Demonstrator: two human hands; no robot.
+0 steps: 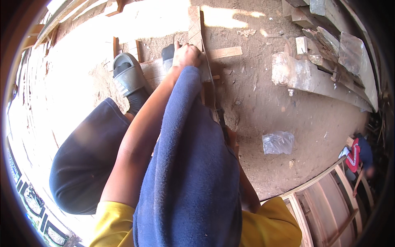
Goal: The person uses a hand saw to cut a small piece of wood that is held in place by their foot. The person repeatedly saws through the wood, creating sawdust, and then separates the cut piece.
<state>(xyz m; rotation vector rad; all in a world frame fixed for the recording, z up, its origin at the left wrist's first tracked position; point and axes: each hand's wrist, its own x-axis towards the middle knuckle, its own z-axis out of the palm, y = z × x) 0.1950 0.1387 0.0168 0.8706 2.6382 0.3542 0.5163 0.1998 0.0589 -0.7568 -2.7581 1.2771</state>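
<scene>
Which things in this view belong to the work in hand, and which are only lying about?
In the work:
marked board, under the left hand
dark-handled tool, at the mostly hidden right hand

Apparently just lying about:
clear plastic bag on the ground
stacked timber, upper right

at far centre, left hand (187,57) over the near part of a long board (194,24); just left, one foot (168,57), with the other foot (125,76) farther left; right of the board, a wooden strip (225,52) lying crosswise; nearer, beside the cloth (189,173) between both arms, a tool handle (222,119); on the ground well to the right, a plastic bag (278,142); beyond, at far right, piled timber (329,70); at near right, a slatted frame (325,201), with another person (358,154) at its outer end
</scene>
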